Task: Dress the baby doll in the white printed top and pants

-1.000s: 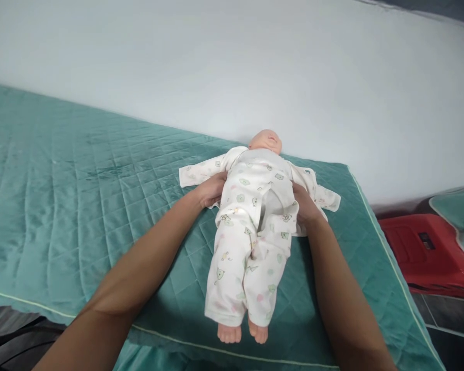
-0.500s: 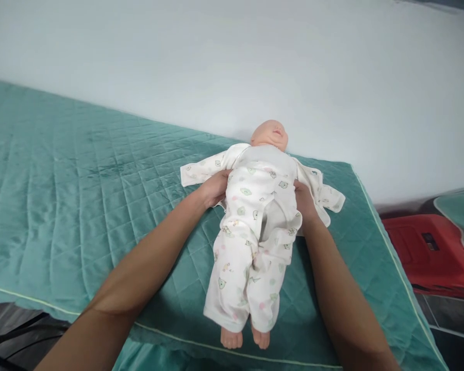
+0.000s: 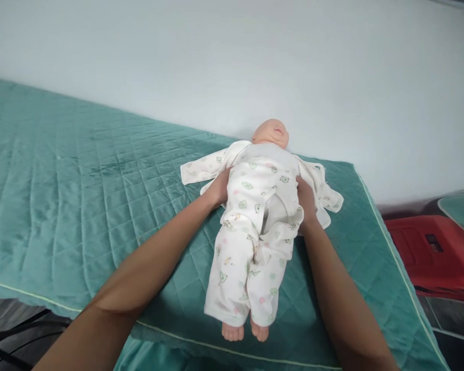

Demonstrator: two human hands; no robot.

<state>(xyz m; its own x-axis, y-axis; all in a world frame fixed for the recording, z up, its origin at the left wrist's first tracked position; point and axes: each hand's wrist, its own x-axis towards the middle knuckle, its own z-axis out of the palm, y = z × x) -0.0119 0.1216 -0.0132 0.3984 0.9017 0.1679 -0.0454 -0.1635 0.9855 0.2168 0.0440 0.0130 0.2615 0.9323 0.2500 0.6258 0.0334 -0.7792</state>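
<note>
A baby doll point(image 3: 271, 133) lies on its back on a green quilted cover point(image 3: 112, 206), its bare feet toward me. White printed baby pants point(image 3: 242, 206) cover its legs and reach up over its belly, with an opening at the crotch. My left hand point(image 3: 221, 186) is closed on the left side of the pants at the waist, its fingertips hidden. On the opposite side, my right hand point(image 3: 306, 198) is closed on the pants too, its fingers mostly hidden behind the cloth. A printed white baby top point(image 3: 204, 166) lies spread open, its sleeves out to both sides.
Behind the doll's head rises a pale wall point(image 3: 178, 67). A red plastic stool point(image 3: 429, 252) stands beyond the right edge of the cover. Dark thin bars point(image 3: 19, 330) show at the lower left above the floor.
Both hands have shifted slightly at the doll's waist, the left one further in behind its side. The doll's feet sit slightly higher in view. The top's left hem shows more.
</note>
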